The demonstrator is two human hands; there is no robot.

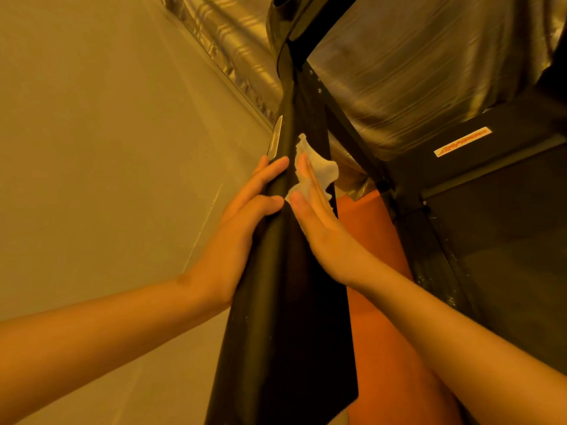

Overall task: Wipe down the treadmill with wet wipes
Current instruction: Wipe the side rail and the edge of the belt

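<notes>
post: I see matte black treadmill upright
wipe: crumpled white wet wipe
floor: orange mat
backdrop: striped shiny silver sheet
sticker: white label, orange lettering

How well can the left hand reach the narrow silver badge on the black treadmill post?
Probably yes. The left hand rests on the black treadmill post, fingertips just below the narrow silver metal badge, with nothing between them. The right hand presses the white wet wipe on the other face.

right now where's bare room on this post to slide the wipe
Free: black treadmill upright below both wrists, between beige wall and orange floor strip. Crowded mid-post: left hand rests there, right hand flattens the white wet wipe.
</notes>
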